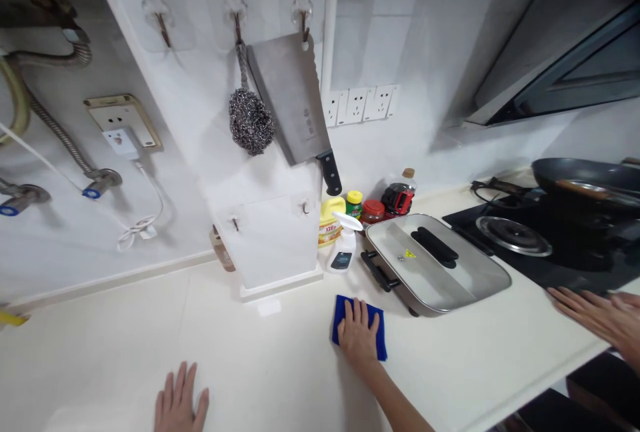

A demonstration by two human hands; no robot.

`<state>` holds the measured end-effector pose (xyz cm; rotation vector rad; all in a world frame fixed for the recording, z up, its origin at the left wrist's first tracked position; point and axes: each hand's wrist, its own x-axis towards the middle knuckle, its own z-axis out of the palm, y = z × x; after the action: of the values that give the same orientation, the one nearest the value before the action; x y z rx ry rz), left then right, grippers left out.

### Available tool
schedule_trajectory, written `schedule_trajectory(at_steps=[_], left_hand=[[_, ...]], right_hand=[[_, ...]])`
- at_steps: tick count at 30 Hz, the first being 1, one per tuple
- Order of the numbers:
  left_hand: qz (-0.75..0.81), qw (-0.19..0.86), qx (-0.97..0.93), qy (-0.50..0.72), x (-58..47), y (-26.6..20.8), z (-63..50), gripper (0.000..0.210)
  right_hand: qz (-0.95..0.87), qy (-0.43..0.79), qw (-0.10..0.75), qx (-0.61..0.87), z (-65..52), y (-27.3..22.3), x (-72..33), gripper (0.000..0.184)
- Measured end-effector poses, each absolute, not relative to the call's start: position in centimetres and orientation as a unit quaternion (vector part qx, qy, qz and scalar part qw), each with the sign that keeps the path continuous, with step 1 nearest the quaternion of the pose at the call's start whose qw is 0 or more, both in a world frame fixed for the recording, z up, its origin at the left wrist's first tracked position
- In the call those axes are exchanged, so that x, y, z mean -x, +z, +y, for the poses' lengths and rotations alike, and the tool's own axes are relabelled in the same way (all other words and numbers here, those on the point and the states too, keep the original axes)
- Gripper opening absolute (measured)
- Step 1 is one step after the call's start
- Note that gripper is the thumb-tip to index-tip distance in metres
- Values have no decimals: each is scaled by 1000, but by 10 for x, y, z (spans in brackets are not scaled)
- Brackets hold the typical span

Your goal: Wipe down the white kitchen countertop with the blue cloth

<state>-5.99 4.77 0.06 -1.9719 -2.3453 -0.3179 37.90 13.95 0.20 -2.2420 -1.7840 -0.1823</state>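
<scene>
On the white countertop, my right hand (pixel 359 335) lies with spread fingers on top of a folded blue cloth (pixel 379 339), pressing it flat rather than gripping it. The cloth's edges show around the fingers. My left hand (pixel 179 402) rests palm down on the bare counter at the bottom left, fingers stretched and apart, holding nothing. Just beyond the cloth stands a white spray bottle (pixel 344 249). To the right of the cloth is a rectangular electric pan (pixel 425 299) under a glass lid (pixel 470 279) with a black handle.
A cleaver (pixel 290 99) and a steel wool scrubber (pixel 251 122) hang from wall hooks. Behind the pan stand a yellow jug (pixel 330 222) and several bottles and jars. At right, another person's hands (pixel 595 315) are by the black cooktop (pixel 565 252), which bears a wok (pixel 580 175).
</scene>
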Motion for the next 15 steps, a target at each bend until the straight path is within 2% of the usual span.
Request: schedule_trajectory(at_steps=[6, 15], left_hand=[[-765, 30, 638, -85, 66, -8, 49, 71], [-761, 38, 640, -99, 58, 4, 48, 69]], right_hand=[[-640, -41, 125, 757, 178, 9, -364, 56], [-626, -30, 135, 767, 198, 8, -356, 56]])
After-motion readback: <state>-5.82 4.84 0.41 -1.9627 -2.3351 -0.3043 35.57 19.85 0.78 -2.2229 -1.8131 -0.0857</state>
